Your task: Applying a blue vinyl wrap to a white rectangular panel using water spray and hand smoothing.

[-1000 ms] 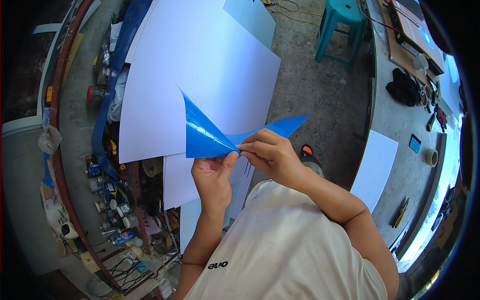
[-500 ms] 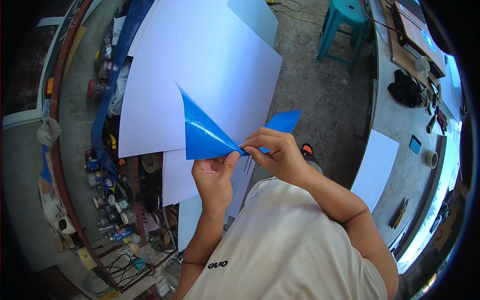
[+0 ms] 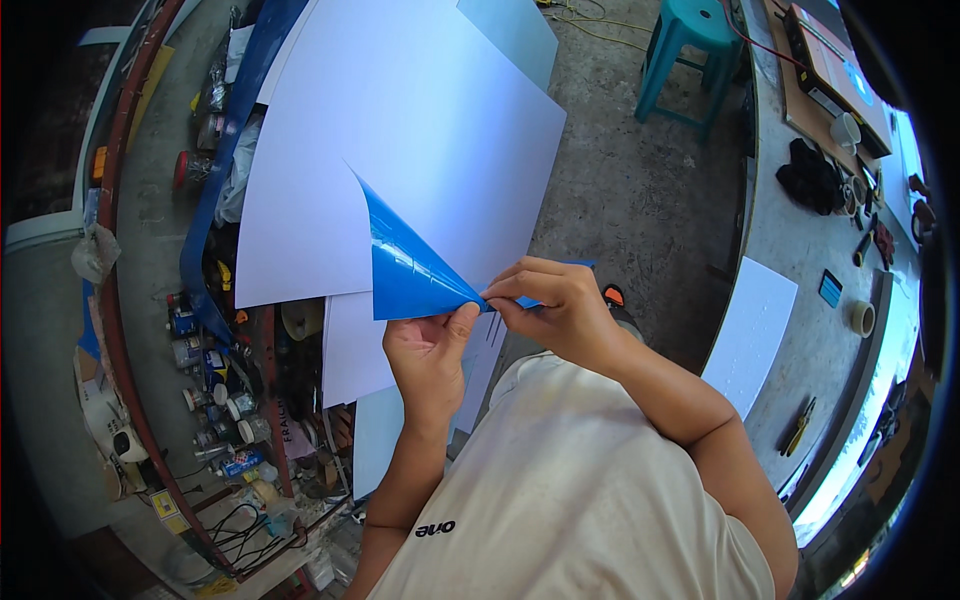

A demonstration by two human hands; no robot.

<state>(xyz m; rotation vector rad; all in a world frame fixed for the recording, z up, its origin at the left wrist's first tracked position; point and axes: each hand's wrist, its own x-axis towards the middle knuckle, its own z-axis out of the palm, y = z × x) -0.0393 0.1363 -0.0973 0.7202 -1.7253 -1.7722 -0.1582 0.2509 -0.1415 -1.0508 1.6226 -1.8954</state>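
A glossy blue sheet (image 3: 405, 270), thin and curled into a pointed, cone-like fold, rises over the large white sheet. My left hand (image 3: 430, 350) is closed on its lower edge, thumb on top and fingers beneath. At the same corner, the fingertips of my right hand (image 3: 545, 300) are pinched together against the blue sheet. More blue material (image 3: 580, 264) shows behind my right hand, mostly hidden by it. Whether both blue parts are one piece cannot be told.
Large white sheets (image 3: 430, 110) lie ahead of me. Jars and cans (image 3: 240, 405) crowd a shelf at the left. On the right, a workbench (image 3: 790, 240) bears a white panel (image 3: 750, 335), pliers (image 3: 800, 428) and a tape roll (image 3: 862, 318). A teal stool (image 3: 697, 30) stands beyond.
The blue part behind my right hand has dropped lower and now shows only as a thin strip. Both hands keep their hold at nearly the same place.
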